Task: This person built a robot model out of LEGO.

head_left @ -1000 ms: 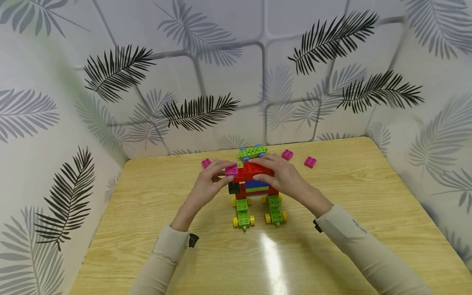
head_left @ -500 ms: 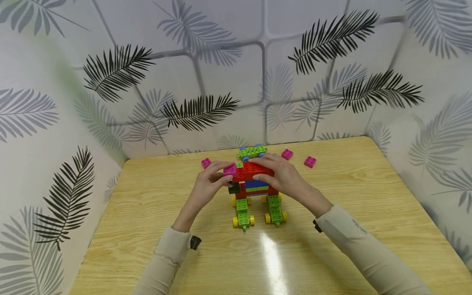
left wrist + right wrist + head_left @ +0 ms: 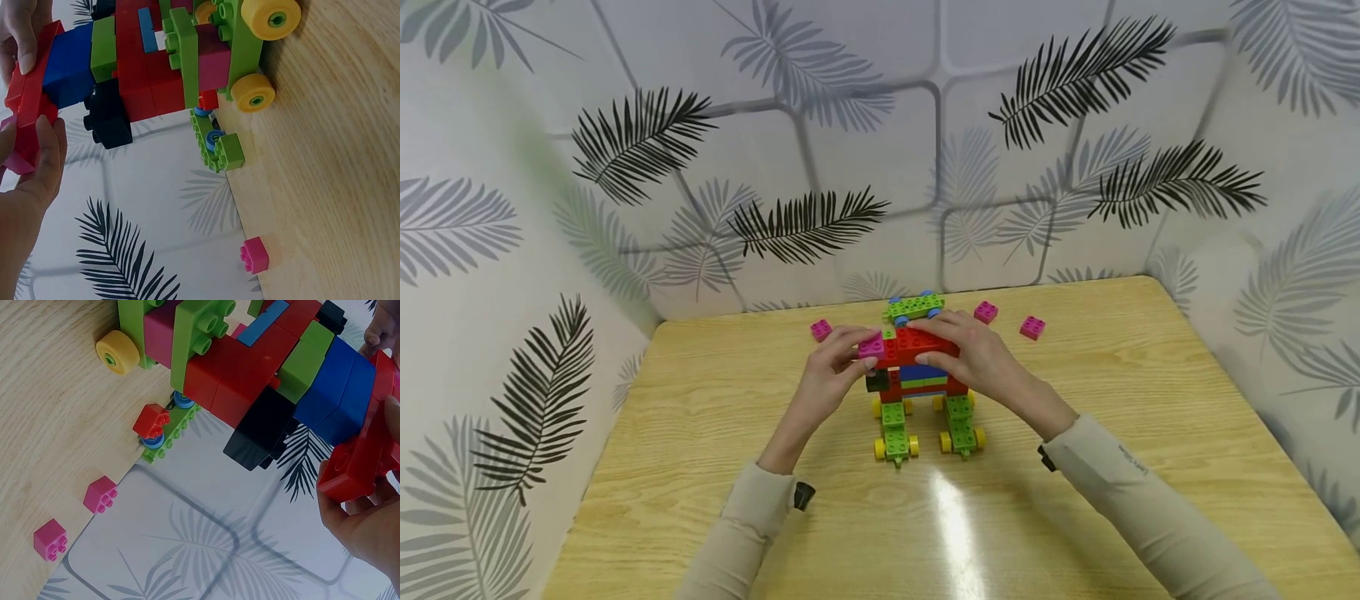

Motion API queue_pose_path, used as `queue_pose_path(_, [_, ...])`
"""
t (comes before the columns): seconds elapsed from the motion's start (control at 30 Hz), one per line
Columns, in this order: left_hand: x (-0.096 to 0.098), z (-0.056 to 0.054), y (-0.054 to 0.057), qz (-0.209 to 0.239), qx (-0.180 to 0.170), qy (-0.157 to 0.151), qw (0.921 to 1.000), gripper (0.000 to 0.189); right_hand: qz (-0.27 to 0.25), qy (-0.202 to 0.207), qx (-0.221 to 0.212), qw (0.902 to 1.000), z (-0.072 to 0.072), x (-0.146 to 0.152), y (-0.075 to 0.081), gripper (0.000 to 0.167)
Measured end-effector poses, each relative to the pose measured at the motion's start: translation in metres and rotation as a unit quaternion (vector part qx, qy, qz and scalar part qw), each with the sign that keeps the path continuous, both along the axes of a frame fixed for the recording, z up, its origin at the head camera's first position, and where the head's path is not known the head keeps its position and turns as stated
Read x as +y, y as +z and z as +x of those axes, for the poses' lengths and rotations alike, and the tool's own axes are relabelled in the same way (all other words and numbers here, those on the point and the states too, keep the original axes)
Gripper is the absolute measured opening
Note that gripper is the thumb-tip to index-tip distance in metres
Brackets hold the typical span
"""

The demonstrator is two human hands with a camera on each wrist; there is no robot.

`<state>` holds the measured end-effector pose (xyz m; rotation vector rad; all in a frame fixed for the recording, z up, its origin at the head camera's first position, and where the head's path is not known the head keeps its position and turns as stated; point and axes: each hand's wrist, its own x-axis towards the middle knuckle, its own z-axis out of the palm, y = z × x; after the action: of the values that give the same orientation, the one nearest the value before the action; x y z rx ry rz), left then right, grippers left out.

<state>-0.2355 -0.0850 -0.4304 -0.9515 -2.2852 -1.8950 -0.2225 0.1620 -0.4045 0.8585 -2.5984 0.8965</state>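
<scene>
A toy brick build stands on two green wheeled bases (image 3: pixel 895 437) with yellow wheels. Its body has red bricks, a lime brick (image 3: pixel 306 359), blue bricks (image 3: pixel 337 387) and black bricks (image 3: pixel 261 428) jutting from the sides. Long red bricks (image 3: pixel 917 340) lie across the top. At their left end my left hand (image 3: pixel 827 379) pinches a magenta brick (image 3: pixel 871 345) between thumb and fingers, right against the red. My right hand (image 3: pixel 973 354) grips the right part of the red top, thumb in front and fingers over it; the fingers cover that end in the head view.
Behind the build is a lime wheeled base (image 3: pixel 916 307) with blue wheels. Loose magenta bricks lie near the table's back edge, one at left (image 3: pixel 822 330) and two at right, the outer brick (image 3: pixel 1032 327) farthest. A leaf-patterned wall (image 3: pixel 880 167) rises directly behind the wooden table (image 3: pixel 715 433).
The magenta brick and my left fingers shifted slightly left half a second ago, then back right against the red bricks. My right hand keeps its hold; the build stays in place.
</scene>
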Motion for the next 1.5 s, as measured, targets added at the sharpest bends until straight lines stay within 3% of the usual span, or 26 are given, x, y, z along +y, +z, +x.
queue_pose_path(0.13, [0.003, 0.003, 0.000, -0.006, -0.028, 0.016, 0.9995, 0.038, -0.001, 0.000, 0.000, 1.0000, 0.000, 0.000, 0.000, 0.047])
queue_pose_path(0.37, [0.009, 0.017, 0.016, 0.019, -0.071, 0.032, 0.9968, 0.039, 0.000, 0.001, -0.002, 1.0000, 0.000, 0.000, -0.001, 0.047])
queue_pose_path(0.53, [0.011, 0.019, 0.017, 0.019, -0.062, 0.058, 0.9962, 0.038, -0.004, 0.003, 0.000, 1.0000, 0.000, 0.000, -0.001, 0.046])
queue_pose_path(0.9, [0.013, 0.020, 0.016, 0.017, -0.050, 0.055, 0.9971, 0.042, 0.015, 0.012, 0.004, 0.9998, -0.001, -0.001, 0.004, 0.046])
queue_pose_path(1.1, [0.014, 0.021, 0.015, 0.003, -0.034, 0.062, 0.9975, 0.043, 0.040, 0.025, 0.049, 0.9977, -0.002, -0.003, 0.005, 0.048])
queue_pose_path(1.23, [0.006, 0.012, 0.004, -0.010, -0.033, 0.052, 0.9980, 0.046, 0.046, 0.041, 0.090, 0.9940, -0.003, -0.004, 0.001, 0.048])
queue_pose_path(1.33, [-0.008, -0.001, -0.006, 0.010, -0.029, 0.057, 0.9979, 0.045, 0.038, 0.050, 0.103, 0.9926, -0.003, -0.002, -0.001, 0.048])
queue_pose_path(1.4, [-0.020, -0.009, -0.007, 0.024, -0.029, 0.091, 0.9952, 0.041, 0.035, 0.053, 0.102, 0.9928, -0.004, -0.001, -0.002, 0.049])
queue_pose_path(1.5, [-0.041, -0.030, -0.019, 0.015, -0.045, 0.153, 0.9870, 0.037, 0.037, 0.054, 0.087, 0.9940, -0.005, 0.001, -0.002, 0.049])
